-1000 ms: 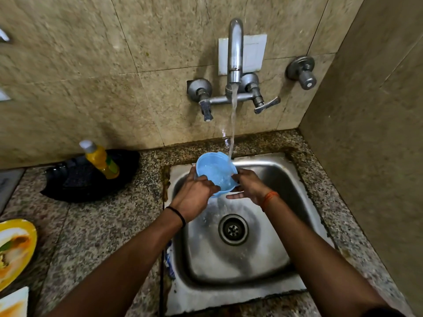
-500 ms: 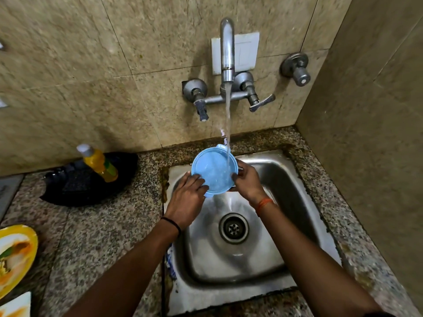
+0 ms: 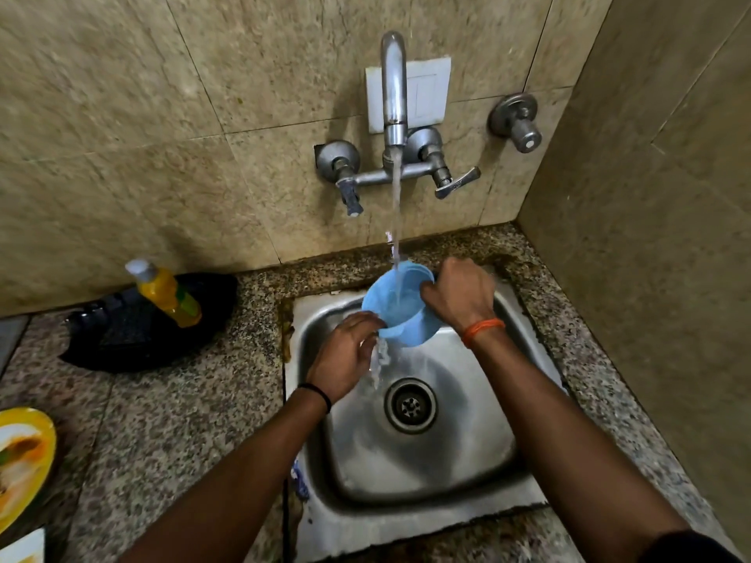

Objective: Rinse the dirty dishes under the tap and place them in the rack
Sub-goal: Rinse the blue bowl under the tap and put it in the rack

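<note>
Two bare forearms and hands, each wrist carrying a single band.

The left hand [image 3: 345, 355] has a thin black band [image 3: 316, 394] looped around the wrist; the right hand [image 3: 461, 294] has an orange thread bracelet [image 3: 483, 331] of several twisted strands. Both forearms are uncovered along their visible length. A dark sleeve edge [image 3: 686, 548] shows at the lower right corner, on the right arm.

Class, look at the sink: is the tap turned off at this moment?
No: a stream of water runs from the tap into the blue cup.
</note>
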Demonstrator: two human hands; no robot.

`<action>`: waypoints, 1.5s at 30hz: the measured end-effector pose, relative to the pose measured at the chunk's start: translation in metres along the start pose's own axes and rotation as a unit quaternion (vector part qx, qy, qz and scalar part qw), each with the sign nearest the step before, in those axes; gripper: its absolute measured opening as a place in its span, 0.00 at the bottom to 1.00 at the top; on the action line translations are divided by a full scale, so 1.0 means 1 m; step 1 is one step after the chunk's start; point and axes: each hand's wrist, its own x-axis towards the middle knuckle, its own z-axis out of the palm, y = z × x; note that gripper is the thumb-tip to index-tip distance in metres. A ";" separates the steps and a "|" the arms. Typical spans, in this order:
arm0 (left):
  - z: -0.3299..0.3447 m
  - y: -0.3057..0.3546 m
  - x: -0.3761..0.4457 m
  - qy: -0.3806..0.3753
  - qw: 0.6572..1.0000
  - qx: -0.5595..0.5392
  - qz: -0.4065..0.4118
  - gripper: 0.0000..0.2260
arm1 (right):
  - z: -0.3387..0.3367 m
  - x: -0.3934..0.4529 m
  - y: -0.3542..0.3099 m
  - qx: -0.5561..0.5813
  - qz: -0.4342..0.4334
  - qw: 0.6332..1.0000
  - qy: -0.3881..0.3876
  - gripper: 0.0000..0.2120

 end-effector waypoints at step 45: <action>-0.016 0.022 0.046 0.040 0.717 -0.458 -0.524 0.08 | 0.043 -0.006 0.005 0.706 0.218 0.609 -0.290 0.10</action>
